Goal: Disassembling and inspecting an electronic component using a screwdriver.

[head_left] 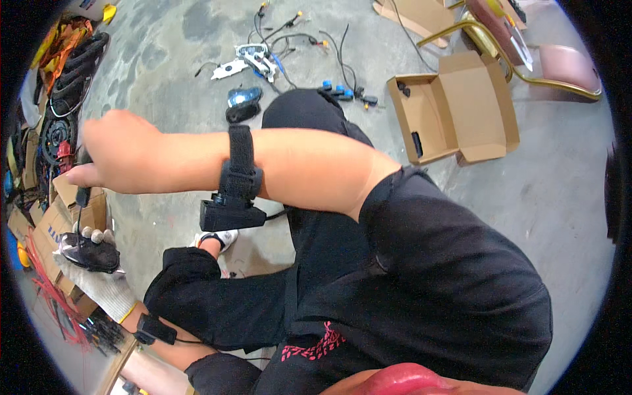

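Note:
My right arm reaches across to the left. Its bare hand (122,150) is closed around a slim black piece (83,196); most of that piece is hidden in the fist. A thin dark line, a cable or a shaft, runs from it down to a rounded, glossy black unit (92,255). My left hand (99,284), in a white knitted glove, holds this unit from below, with fingertips showing over its far edge. A similar rounded unit with a blue shiny face (244,100) lies on the floor beyond my right forearm.
Dark cables (289,39) and white-and-black parts (250,60) lie on the concrete floor ahead. An open cardboard box (424,125) sits right, near a metal-framed chair (566,69). Cartons (56,227), red wires (56,296) and piled parts (59,125) line the left side.

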